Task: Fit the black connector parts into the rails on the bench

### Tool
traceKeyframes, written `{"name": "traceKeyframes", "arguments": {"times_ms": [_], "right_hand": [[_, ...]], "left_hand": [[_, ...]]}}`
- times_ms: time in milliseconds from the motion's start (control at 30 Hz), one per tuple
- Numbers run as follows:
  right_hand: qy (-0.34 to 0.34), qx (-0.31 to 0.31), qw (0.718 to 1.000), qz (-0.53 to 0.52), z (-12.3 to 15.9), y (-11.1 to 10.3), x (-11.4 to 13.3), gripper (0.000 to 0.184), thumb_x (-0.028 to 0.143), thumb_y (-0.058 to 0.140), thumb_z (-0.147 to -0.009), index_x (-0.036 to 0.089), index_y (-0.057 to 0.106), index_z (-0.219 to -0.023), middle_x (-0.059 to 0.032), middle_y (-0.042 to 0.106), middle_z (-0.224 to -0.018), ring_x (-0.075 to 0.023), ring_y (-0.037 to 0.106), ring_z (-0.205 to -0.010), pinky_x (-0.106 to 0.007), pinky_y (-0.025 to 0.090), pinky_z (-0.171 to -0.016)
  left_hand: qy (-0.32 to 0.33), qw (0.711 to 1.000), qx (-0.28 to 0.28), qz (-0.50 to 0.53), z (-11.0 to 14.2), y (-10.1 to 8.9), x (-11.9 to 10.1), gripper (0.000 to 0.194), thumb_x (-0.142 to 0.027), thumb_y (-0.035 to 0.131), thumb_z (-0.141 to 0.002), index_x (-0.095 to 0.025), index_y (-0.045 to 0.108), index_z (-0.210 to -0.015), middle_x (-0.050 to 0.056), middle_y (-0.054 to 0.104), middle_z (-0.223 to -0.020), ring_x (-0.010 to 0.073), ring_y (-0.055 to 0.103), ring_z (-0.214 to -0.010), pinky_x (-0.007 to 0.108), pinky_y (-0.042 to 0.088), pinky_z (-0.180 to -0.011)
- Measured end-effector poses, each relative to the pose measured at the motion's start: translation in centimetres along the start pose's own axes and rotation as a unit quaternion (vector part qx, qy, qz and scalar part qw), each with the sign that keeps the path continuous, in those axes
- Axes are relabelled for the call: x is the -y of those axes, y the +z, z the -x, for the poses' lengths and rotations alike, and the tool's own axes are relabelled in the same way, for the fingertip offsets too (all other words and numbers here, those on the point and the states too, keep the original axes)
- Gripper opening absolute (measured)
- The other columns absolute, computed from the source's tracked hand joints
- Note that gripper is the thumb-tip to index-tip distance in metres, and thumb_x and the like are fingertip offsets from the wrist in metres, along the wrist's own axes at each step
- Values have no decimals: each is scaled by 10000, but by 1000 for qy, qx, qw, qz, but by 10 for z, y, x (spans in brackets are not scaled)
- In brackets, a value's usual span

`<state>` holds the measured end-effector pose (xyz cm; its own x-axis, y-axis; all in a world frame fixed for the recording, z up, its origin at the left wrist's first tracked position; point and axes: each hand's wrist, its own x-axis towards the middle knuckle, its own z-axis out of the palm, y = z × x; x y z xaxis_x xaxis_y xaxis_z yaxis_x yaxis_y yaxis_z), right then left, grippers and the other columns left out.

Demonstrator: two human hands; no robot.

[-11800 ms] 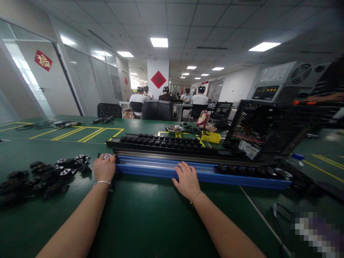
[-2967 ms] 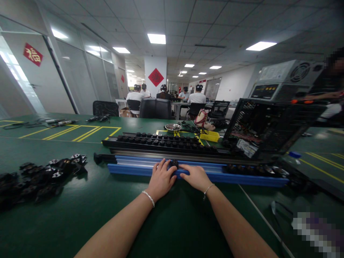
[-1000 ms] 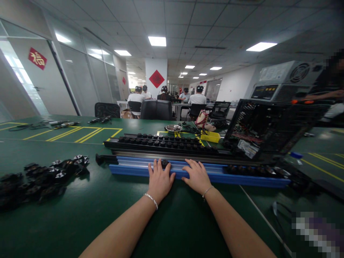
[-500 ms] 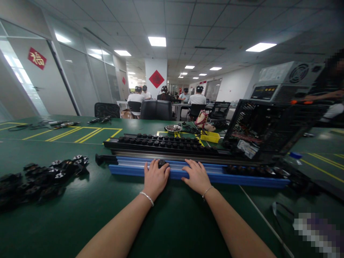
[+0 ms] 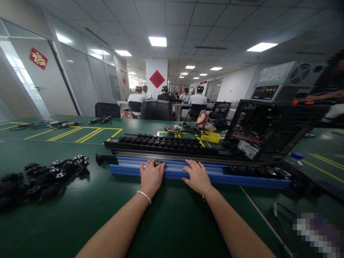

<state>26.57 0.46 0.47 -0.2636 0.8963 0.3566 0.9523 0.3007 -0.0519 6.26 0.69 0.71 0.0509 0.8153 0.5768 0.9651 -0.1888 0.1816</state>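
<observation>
My left hand (image 5: 151, 176) is closed around a small round black part (image 5: 157, 163), with the part showing between thumb and fingers. The part sits in the channel of a long blue rail (image 5: 249, 182). To the right, my right hand (image 5: 197, 176) rests on the same rail, its fingers spread and nothing in them. Several black parts (image 5: 243, 170) line the rail's right end. A black piece (image 5: 106, 159) sticks out at its left end. A heap of similar black parts with some silver faces (image 5: 56, 172) lies on the green table at left.
Behind the blue rail lie black rails with rows of round black parts (image 5: 161, 144). A metal bowl (image 5: 173, 128), a yellow tray (image 5: 211, 137) and an open computer case (image 5: 268, 125) stand beyond. A co-worker's arm (image 5: 326, 96) reaches in at right. Seated people are farther back.
My left hand first was at the rail's left end, later mid-rail beside my right hand. Over the last second it has slid left along the rail with the black part. My right hand stays put.
</observation>
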Motion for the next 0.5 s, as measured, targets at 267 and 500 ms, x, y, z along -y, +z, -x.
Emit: {"name": "traceKeyframes", "arguments": {"times_ms": [267, 500], "right_hand": [[3, 11, 1000, -6, 0, -2, 1, 304, 351, 648, -713, 263, 627, -1003, -52, 424, -1373, -251, 343, -1264, -472, 193, -1049], [-1, 4, 1000, -4, 0, -2, 0, 307, 350, 652, -711, 265, 628, -1005, -50, 427, -1370, -248, 346, -1260, -467, 199, -1048]], "left_hand": [[-25, 1000, -2, -3, -2, 2, 6, 366, -381, 349, -886, -302, 703, -932, 92, 609, -1126, 260, 483, -1112, 471, 289, -975], [-40, 999, -20, -7, -4, 4, 11, 374, -389, 368, -873, -272, 723, -858, 105, 619, -1081, 269, 483, -1089, 466, 305, -958]]}}
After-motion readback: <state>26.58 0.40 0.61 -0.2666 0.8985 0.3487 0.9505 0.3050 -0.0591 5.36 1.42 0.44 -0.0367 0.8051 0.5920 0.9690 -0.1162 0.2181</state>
